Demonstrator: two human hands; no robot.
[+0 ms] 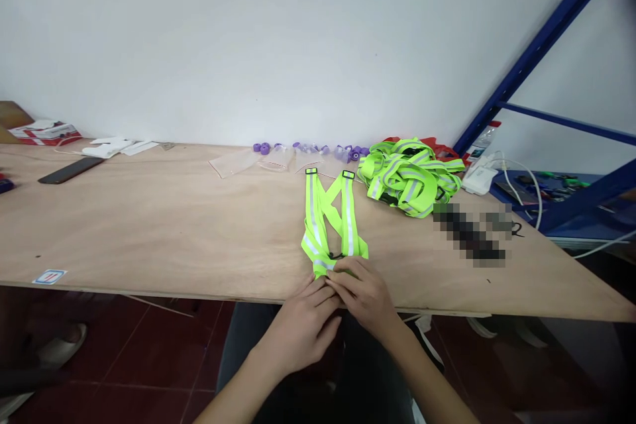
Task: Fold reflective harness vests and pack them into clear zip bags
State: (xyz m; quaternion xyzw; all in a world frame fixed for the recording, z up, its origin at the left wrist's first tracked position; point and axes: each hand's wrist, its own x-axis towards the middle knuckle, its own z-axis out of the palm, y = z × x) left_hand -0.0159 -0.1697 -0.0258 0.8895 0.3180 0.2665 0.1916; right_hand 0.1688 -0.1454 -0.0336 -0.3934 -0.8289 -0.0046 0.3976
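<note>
A neon yellow-green reflective vest point(349, 218) made of straps with silver stripes lies on the table, its two shoulder straps pointing away from me and crossing in the middle. Black buckles sit at the far ends of the straps. At the table's front edge, my left hand point(311, 324) and my right hand point(365, 291) come together over the vest's near end. Both hands have their fingers closed on the strap there. The exact spot they pinch is hidden behind the fingers.
Behind the vest, to the right, is a heap of similar reflective straps point(410, 175). Clear plastic bags point(236, 163) and small purple rolls point(265, 148) line the wall. A white power strip point(479, 177) stands near a blue metal frame point(536, 36). Far left lies a dark flat object point(71, 171).
</note>
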